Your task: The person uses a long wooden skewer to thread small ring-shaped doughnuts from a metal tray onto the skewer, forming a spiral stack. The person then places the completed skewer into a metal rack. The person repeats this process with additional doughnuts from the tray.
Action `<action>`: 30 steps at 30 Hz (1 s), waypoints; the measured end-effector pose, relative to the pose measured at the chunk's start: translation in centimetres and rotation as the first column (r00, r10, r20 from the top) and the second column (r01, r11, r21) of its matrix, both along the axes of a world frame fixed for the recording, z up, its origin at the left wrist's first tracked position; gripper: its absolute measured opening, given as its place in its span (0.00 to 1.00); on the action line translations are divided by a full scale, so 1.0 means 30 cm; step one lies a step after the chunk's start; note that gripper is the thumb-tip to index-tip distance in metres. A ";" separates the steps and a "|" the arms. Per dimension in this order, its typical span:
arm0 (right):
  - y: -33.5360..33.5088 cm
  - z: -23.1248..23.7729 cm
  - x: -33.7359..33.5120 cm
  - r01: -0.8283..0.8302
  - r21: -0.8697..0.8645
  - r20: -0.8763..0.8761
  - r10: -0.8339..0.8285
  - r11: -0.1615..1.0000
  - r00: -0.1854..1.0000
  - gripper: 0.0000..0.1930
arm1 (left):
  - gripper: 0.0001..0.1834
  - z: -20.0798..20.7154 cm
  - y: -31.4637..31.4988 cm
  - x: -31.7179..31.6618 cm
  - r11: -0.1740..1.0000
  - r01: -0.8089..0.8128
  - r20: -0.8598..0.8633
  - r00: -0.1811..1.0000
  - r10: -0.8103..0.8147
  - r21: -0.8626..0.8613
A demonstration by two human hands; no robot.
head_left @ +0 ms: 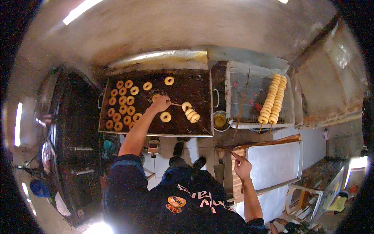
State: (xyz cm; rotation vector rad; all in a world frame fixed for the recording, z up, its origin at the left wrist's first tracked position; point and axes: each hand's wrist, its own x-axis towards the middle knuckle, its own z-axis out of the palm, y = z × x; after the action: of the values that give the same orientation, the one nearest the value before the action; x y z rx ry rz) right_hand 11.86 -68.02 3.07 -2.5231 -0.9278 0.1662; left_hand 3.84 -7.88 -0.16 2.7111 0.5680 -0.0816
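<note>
A wide dark frying vat (156,133) holds many pale golden dough rings (123,100), clustered on its left side, with a few spread apart in the middle. My left hand (160,103) is closed on a thin stick (176,104) above the vat, close to one ring. That stick reaches toward several rings (192,115) bunched together at the vat's right side. My right hand (243,167), lower right, grips a long thin rod (220,144) that slants up and left to these bunched rings. Whether stick and rod are one piece, I cannot tell.
Right of the vat, a metal tray (243,84) bears two rods loaded with dough rings (275,99) and a bare rod (244,97). A small pot (220,120) stands between them. A white-topped, wood-edged table (274,160) is beside my right hand. Dark cabinet (76,128) at left.
</note>
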 end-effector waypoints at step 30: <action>0.453 -0.095 0.051 -0.163 -0.145 0.009 0.166 0.976 0.986 0.21 | 0.18 0.051 0.242 -0.341 0.879 -0.428 0.023 0.901 0.433 0.209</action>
State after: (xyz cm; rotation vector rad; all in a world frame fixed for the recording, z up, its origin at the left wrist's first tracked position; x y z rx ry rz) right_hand 13.39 -54.44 0.22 -2.5815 -1.1722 0.2677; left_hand -6.38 -0.61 1.38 2.7079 1.2380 0.0665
